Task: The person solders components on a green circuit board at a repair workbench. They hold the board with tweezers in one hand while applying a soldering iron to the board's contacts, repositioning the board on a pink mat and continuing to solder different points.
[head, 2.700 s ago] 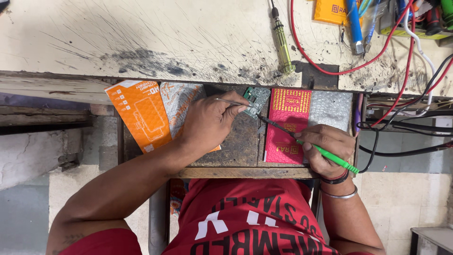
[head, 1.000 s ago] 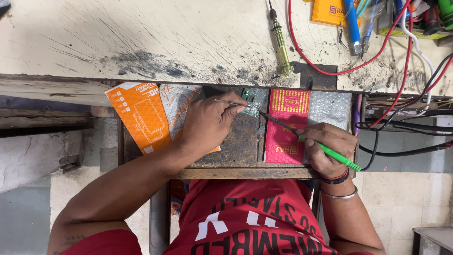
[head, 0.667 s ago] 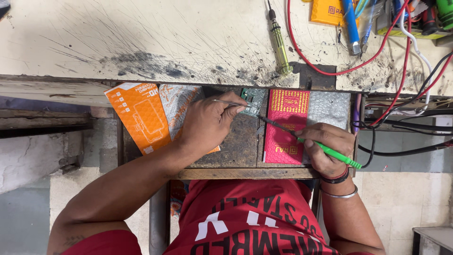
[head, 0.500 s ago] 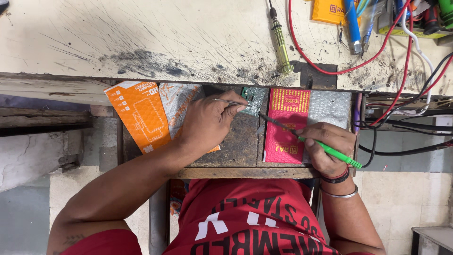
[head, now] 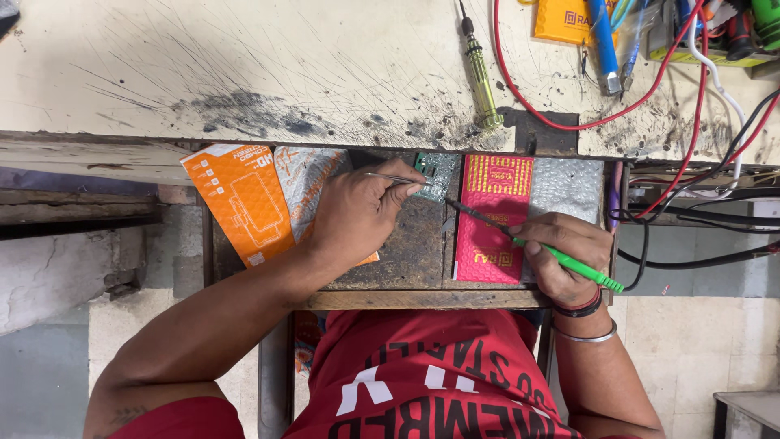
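Seen from above, a person in a red printed shirt works over a small green circuit board (head: 437, 172) lying at the upper middle of a dark, worn pull-out shelf (head: 406, 260) just below the edge of a scratched, pale workbench (head: 244, 65). The left hand (head: 357, 213), at the centre of the frame, is pinched shut on thin metal tweezers (head: 394, 178) whose tips rest at the board's left edge. The right hand (head: 565, 254), lower right of centre, is closed around a green-handled soldering iron (head: 561, 257), its dark shaft slanting up and left with the tip just beside the board's lower right corner. Under that hand lies a pink packet with yellow print (head: 491, 219), next to a patch of silvery bubble wrap (head: 569, 189). An orange carton (head: 244, 203) sits on the shelf to the left of the left hand, partly under the wrist. On the benchtop above, a yellow-green screwdriver (head: 481, 73) lies almost upright in the frame, and a red wire (head: 569, 122) loops toward a tangle of black cables (head: 691, 219) at the right edge.
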`<state>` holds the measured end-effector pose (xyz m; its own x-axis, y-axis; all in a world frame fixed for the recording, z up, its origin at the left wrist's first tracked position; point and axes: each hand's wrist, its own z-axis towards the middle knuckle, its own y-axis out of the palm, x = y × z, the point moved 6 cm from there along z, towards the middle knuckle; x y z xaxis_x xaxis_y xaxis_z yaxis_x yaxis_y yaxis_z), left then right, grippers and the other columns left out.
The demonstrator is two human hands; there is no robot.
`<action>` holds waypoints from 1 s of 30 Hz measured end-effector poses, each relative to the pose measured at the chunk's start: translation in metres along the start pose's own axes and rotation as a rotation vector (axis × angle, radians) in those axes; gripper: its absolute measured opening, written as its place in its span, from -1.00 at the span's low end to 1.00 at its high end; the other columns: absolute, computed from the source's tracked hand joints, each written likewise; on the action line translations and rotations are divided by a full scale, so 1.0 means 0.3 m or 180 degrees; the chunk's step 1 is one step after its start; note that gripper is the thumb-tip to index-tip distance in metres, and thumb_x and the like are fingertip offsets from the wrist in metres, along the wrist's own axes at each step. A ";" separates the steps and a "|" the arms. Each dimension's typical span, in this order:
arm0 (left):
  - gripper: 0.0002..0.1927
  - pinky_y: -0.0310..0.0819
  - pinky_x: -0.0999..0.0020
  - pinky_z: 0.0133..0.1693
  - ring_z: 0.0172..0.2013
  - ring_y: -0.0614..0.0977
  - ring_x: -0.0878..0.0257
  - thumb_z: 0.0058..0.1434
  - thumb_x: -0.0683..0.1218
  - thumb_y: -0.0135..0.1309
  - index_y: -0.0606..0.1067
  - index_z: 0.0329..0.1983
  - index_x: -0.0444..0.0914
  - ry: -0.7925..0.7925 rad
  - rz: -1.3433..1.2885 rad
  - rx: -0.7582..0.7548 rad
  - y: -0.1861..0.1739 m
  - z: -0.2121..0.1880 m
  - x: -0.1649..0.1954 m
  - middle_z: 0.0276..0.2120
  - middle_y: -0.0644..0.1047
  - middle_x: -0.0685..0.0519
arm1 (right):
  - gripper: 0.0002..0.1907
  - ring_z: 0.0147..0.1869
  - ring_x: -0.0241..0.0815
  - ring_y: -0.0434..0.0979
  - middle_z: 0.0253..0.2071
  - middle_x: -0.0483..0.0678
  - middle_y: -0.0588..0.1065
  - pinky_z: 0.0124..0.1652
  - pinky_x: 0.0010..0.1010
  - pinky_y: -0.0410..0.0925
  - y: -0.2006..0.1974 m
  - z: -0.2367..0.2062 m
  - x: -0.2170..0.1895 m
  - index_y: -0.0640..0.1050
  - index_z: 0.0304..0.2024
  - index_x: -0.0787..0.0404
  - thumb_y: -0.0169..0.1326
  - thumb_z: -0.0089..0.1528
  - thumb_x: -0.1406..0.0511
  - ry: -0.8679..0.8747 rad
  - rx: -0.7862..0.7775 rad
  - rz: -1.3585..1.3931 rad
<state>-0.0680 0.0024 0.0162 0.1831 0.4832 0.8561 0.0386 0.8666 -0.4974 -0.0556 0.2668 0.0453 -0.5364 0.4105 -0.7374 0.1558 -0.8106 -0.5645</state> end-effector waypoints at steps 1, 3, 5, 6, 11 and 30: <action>-0.86 0.54 0.22 -0.32 -0.34 0.71 0.07 0.35 -0.07 0.12 0.61 -0.20 -0.22 0.0063 -0.0014 0.0048 -0.004 -0.001 0.003 -0.24 0.67 0.05 | -0.83 -0.27 -0.10 0.66 -0.31 0.10 0.60 -0.21 -0.40 0.48 0.000 0.000 0.000 0.62 -0.28 0.39 0.04 0.19 0.40 0.0005 -0.0017 -0.0005; -0.87 0.54 0.22 -0.32 -0.33 0.72 0.07 0.35 -0.07 0.12 0.61 -0.19 -0.22 0.0083 -0.0017 0.0075 -0.004 -0.001 0.004 -0.24 0.67 0.05 | -0.82 -0.27 -0.10 0.66 -0.32 0.10 0.60 -0.20 -0.40 0.48 0.003 0.000 -0.001 0.62 -0.29 0.38 0.03 0.18 0.40 0.0012 -0.0054 -0.0013; -0.87 0.54 0.22 -0.32 -0.33 0.72 0.07 0.35 -0.08 0.11 0.61 -0.18 -0.21 -0.0006 0.0014 0.0041 -0.003 0.000 -0.003 -0.25 0.67 0.05 | -0.83 -0.25 -0.09 0.67 -0.31 0.09 0.60 -0.18 -0.40 0.49 0.002 0.000 0.000 0.62 -0.29 0.38 0.03 0.20 0.41 0.0028 0.0038 0.0038; -0.87 0.54 0.22 -0.32 -0.33 0.72 0.07 0.35 -0.08 0.12 0.61 -0.19 -0.21 0.0027 0.0026 0.0053 -0.004 0.000 -0.001 -0.25 0.67 0.05 | -0.84 -0.24 -0.09 0.67 -0.31 0.08 0.60 -0.18 -0.40 0.50 0.001 0.001 0.000 0.61 -0.28 0.39 0.03 0.21 0.41 0.0028 0.0086 0.0066; -0.87 0.55 0.21 -0.30 -0.30 0.71 0.05 0.37 -0.08 0.11 0.61 -0.18 -0.21 0.0175 -0.0019 0.0093 -0.007 -0.003 0.008 -0.23 0.67 0.04 | -0.84 -0.23 -0.09 0.67 -0.29 0.10 0.61 -0.17 -0.39 0.50 0.002 0.001 -0.007 0.61 -0.29 0.38 0.03 0.19 0.41 0.0036 -0.0020 -0.0051; -0.84 0.54 0.20 -0.33 -0.35 0.72 0.08 0.36 -0.02 0.12 0.61 -0.18 -0.19 0.0026 0.0025 0.0049 -0.003 -0.001 -0.002 -0.26 0.67 0.06 | -0.83 -0.24 -0.08 0.67 -0.30 0.10 0.60 -0.18 -0.39 0.50 0.008 0.006 -0.006 0.61 -0.28 0.38 0.03 0.21 0.40 0.0021 -0.0022 0.0047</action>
<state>-0.0678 0.0014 0.0161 0.1915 0.4889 0.8510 0.0220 0.8647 -0.5017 -0.0557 0.2633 0.0460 -0.5285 0.4013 -0.7481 0.1693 -0.8137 -0.5561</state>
